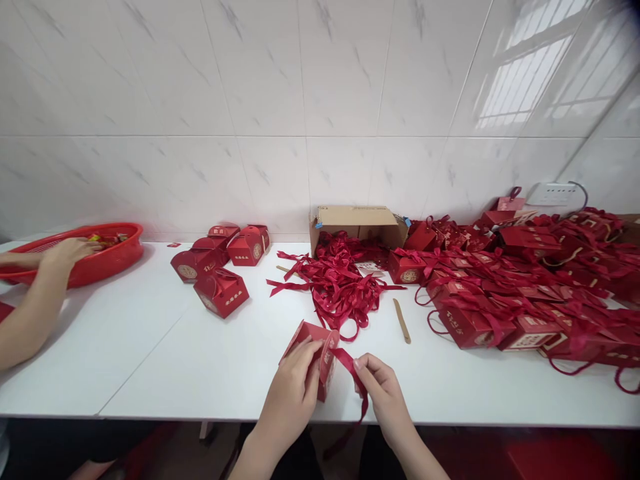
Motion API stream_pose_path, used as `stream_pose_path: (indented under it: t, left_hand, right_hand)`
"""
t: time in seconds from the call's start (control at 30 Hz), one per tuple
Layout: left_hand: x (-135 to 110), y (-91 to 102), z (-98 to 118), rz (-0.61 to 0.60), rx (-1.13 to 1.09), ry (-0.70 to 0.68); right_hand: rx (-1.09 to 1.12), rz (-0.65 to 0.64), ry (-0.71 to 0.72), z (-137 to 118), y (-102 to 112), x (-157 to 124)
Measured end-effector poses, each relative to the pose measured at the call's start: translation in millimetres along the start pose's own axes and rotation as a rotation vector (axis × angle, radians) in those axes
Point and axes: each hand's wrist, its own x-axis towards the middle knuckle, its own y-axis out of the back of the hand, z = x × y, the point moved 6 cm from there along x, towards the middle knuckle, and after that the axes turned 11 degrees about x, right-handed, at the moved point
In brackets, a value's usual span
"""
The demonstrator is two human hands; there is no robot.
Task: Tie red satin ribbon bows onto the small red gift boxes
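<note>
A small red gift box [327,365] with gold lettering stands near the table's front edge. My left hand [295,383] is closed around its near left side, covering part of it. From the top of the box a dark red ribbon [347,362] runs out to the right. My right hand [377,383] pinches this ribbon between thumb and fingers, and its loose end hangs down below. Just behind the box lies a tangled heap of red ribbons [345,287], spilling from an open cardboard box [360,217] on its side.
Several red gift boxes [223,293] stand to the left. Many ribboned boxes [473,327] are piled at right, near a flat wooden stick [401,321]. A co-worker's hands [70,250] reach into a red plastic basket [107,263]. A power strip [556,194] sits by the wall.
</note>
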Motion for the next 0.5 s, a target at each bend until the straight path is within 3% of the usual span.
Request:
stream_pose_path:
  t: [0.27,0.5]
  left_hand:
    - [0,-2.1,-3,0.043,-0.159,0.063]
    - [-1,-1.9,1,0.015,-0.226,0.069]
  right_hand:
    - [0.026,0.000,-0.016,1,-9,7]
    - [0.031,0.069,0.000,2,-2,10]
